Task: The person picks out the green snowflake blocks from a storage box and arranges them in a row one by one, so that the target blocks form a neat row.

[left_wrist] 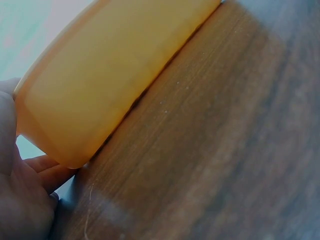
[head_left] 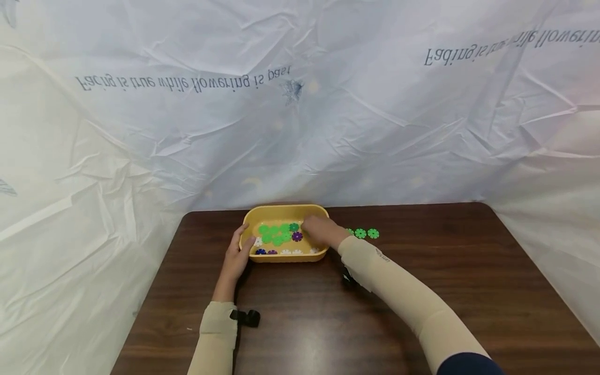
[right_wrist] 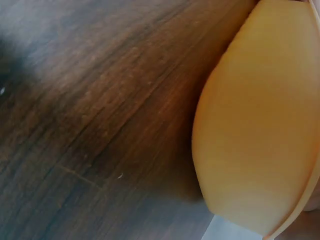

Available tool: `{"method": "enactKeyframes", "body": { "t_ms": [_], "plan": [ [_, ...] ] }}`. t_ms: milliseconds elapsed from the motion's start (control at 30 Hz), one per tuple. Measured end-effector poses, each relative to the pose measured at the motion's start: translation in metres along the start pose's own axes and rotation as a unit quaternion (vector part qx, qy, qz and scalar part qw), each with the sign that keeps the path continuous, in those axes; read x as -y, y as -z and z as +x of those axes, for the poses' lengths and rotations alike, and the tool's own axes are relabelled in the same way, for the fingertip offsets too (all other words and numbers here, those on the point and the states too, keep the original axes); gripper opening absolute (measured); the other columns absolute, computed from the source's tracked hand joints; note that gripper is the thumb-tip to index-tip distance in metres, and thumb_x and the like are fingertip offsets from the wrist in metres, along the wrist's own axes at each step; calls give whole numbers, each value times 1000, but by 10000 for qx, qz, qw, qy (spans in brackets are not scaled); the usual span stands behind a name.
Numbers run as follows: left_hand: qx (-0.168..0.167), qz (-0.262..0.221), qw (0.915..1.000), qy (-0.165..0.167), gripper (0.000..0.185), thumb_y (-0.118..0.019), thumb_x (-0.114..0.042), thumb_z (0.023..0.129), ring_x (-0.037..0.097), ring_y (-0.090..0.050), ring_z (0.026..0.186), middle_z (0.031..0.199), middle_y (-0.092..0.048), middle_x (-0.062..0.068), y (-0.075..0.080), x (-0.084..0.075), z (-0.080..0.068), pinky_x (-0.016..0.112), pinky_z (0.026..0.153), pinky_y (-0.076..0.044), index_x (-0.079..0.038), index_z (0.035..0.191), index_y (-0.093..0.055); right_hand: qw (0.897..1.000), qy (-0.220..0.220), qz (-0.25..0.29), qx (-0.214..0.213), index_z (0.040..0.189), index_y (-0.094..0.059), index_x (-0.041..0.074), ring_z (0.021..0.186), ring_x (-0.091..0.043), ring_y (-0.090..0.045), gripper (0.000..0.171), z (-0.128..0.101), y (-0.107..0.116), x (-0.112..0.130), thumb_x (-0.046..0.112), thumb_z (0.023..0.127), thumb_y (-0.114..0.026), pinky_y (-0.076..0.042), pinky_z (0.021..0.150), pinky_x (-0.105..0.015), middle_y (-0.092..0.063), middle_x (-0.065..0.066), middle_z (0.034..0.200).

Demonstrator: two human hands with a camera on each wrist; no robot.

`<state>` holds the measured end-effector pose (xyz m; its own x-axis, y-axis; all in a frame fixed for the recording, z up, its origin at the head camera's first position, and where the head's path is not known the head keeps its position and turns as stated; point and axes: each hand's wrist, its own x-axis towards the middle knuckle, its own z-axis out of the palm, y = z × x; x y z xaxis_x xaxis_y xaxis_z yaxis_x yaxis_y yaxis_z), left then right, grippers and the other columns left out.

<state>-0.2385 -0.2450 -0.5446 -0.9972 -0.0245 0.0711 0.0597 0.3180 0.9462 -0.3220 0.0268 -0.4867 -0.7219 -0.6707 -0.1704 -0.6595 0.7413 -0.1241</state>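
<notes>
The left hand (head_left: 236, 255) gripped the left end of the yellow tray (head_left: 281, 212) on the table (head_left: 422, 271). The right hand (head_left: 321, 230) reached among the green discs (head_left: 276, 233) inside; I couldn't tell whether it held one.

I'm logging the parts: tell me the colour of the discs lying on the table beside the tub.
Green discs, clearest in the head view.

Left hand (head_left: 236, 255) curled (thumb up), right hand (head_left: 321, 232) reaching forward.
</notes>
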Motion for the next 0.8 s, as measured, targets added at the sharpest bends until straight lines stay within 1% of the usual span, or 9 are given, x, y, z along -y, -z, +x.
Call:
{"method": "enactKeyframes", "body": {
  "t_ms": [67, 200, 333, 400, 467, 567, 633, 667, 800],
  "plan": [
    [-8, -1, 10000, 10, 56, -51, -45, 102, 31, -21, 147, 161, -24, 3, 0, 0, 0, 62, 112, -23, -30, 152, -34, 9999, -64, -75, 41, 83, -64, 18, 74, -12, -49, 18, -1, -1, 1, 10, 98, -59, -42, 67, -28, -58, 4, 83],
    [-90, 44, 9999, 28, 55, -51, -46, 101, 31, -27, 144, 159, -27, 3, -1, 0, 0, 60, 112, -25, -31, 152, -35, 9999, -148, -84, -19, 83, -64, 18, 74, -12, -50, 19, -2, 1, 3, 12, 99, -57, -42, 67, -28, -59, 3, 87],
    [-96, 43, 9999, -18, 54, -51, -42, 102, 33, -28, 144, 159, -28, 6, -2, 0, 0, 61, 111, -26, -28, 152, -35, 9998, -97, -138, -136, 74, -62, 17, 66, -12, -43, 27, -3, 2, 4, 8, 98, -58, -39, 63, -27, -56, 3, 78],
    [-83, 47, 10000, -24, 53, -50, -39, 103, 33, -27, 144, 159, -27, 6, -2, 0, 1, 62, 110, -26, -27, 152, -34, 9997, -65, -112, -185, 68, -58, 18, 61, -10, -37, 32, -2, 2, 4, 5, 97, -58, -35, 58, -26, -51, 4, 70],
    [-86, 30, 10000, -19, 53, -50, -38, 103, 33, -27, 144, 159, -27, 6, -2, 0, 1, 62, 110, -26, -26, 152, -35, 9998, -45, 23, -217, 63, -52, 18, 57, -10, -29, 38, -2, 1, 4, 1, 96, -57, -31, 54, -26, -41, 5, 62],
    [-81, 12, 10000, -39, 53, -50, -37, 103, 33, -27, 144, 159, -27, 6, -1, 1, 2, 61, 110, -26, -25, 152, -34, 9995, -34, 199, -244, 60, -42, 18, 57, -11, -20, 42, -2, 1, 3, -3, 94, -56, -25, 52, -27, -27, 5, 60],
    [-79, -9, 9999, -64, 53, -50, -37, 103, 32, -27, 145, 159, -27, 6, -1, 1, 3, 61, 111, -26, -25, 153, -34, 9994, -6, 257, -244, 61, -40, 18, 57, -11, -19, 41, -1, 1, 3, -3, 92, -57, -23, 52, -27, -23, 4, 62],
    [-78, -11, 9999, -68, 54, -50, -38, 103, 32, -26, 145, 159, -27, 7, -1, 1, 3, 61, 111, -25, -24, 153, -34, 9994, 9, 237, -238, 62, -41, 18, 57, -11, -20, 40, -1, 1, 3, -3, 92, -57, -24, 52, -27, -24, 4, 62],
    [-80, -1, 10000, -44, 54, -51, -38, 103, 33, -26, 145, 159, -27, 7, -1, 2, 2, 61, 111, -25, -24, 152, -34, 9996, 53, 192, -186, 68, -49, 18, 58, -10, -28, 30, 1, -1, 1, 1, 88, -63, -27, 54, -26, -36, 5, 64]
  ]
}}
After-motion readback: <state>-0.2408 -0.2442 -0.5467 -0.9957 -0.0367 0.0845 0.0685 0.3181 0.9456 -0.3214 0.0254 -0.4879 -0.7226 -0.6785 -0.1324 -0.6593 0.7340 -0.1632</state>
